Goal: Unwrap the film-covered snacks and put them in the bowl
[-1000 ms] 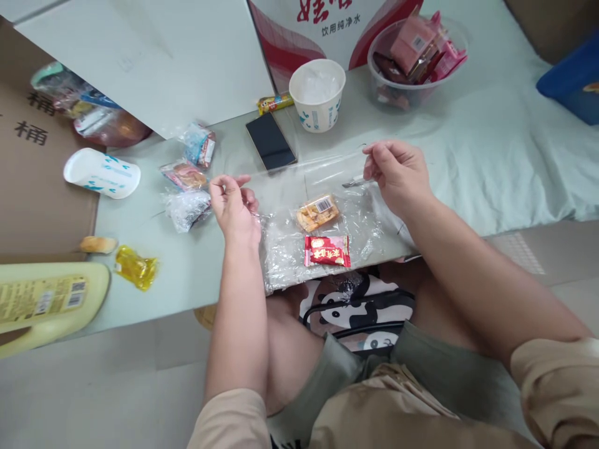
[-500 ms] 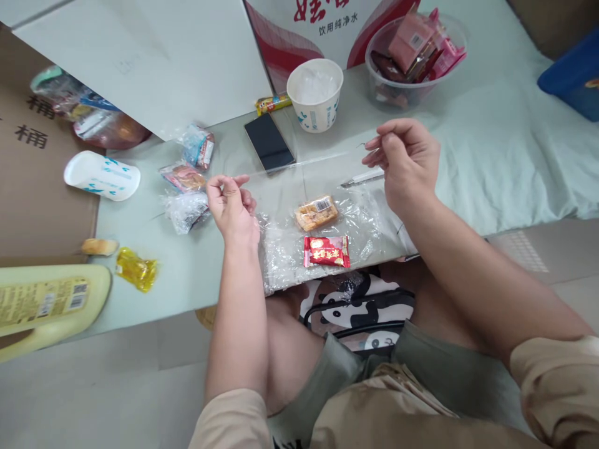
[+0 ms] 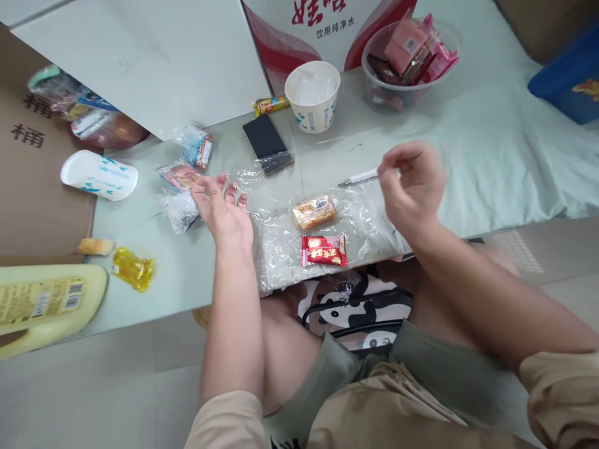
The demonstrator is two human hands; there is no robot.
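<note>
A sheet of clear plastic film point(image 3: 276, 249) lies wrinkled on the cloth-covered surface, its upper left part reaching over the dark phone point(image 3: 267, 143). On the film rest a wrapped biscuit-like snack point(image 3: 314, 212) and, just below it, a red snack packet point(image 3: 324, 250). My left hand point(image 3: 225, 209) is palm up at the film's left edge, fingers apart and holding nothing I can see. My right hand point(image 3: 414, 184) is blurred, thumb and index finger pinched together; whatever is between them cannot be made out. Beside its fingertips lies a slim white tool with a dark pointed tip point(image 3: 359, 178).
Behind stand a paper cup point(image 3: 314, 112) with clear plastic inside and a plastic bowl point(image 3: 409, 96) of packets. To the left are wrapped snacks point(image 3: 185, 178), a tipped cup point(image 3: 99, 175), a yellow wrapper point(image 3: 134, 269) and a pale yellow jug point(image 3: 51, 305). A panda-print bag point(image 3: 360, 308) sits below the edge.
The film that was stretched between my hands has dropped onto the surface and phone. My left hand has opened and shifted slightly left; my right hand has moved down and closed into a pinch.
</note>
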